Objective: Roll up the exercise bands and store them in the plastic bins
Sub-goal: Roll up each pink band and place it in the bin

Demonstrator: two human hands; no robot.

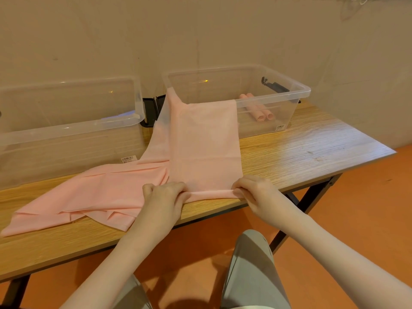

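both hands, left hand (166, 195) and right hand (256, 189), pinched the near end of the pink band (200, 141) at the worktop (301, 150) front edge | band was thin, flat, far end draped over the right bin (278, 90) rim, rest bunched leftward | two rolled bands (262, 113) sat inside that bin | left bin (66, 121) close by

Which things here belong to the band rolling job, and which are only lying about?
Belonging to the job:
pink band, gripped by the left hand and right hand
flat pink bands
rolled bands
right bin
left bin

Only lying about:
black latches
wooden table
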